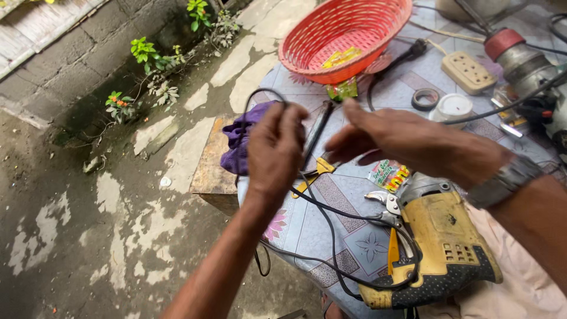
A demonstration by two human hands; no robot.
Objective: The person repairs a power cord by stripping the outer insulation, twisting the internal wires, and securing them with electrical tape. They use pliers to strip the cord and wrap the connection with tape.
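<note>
The left hand point(274, 150) is clamped on a black cable point(331, 236) that loops above its knuckles; the right hand point(407, 142), fingers loosely spread, hovers just beside, above a yellow power tool point(440, 248)

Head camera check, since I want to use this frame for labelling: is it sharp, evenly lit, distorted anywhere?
Head view: soft daylight, no hard shadows. The left hand and right hand are slightly motion-blurred, and so is the black cord. The yellow power tool is sharper. The red basket bends near the top edge, a wide-angle stretch.
</note>
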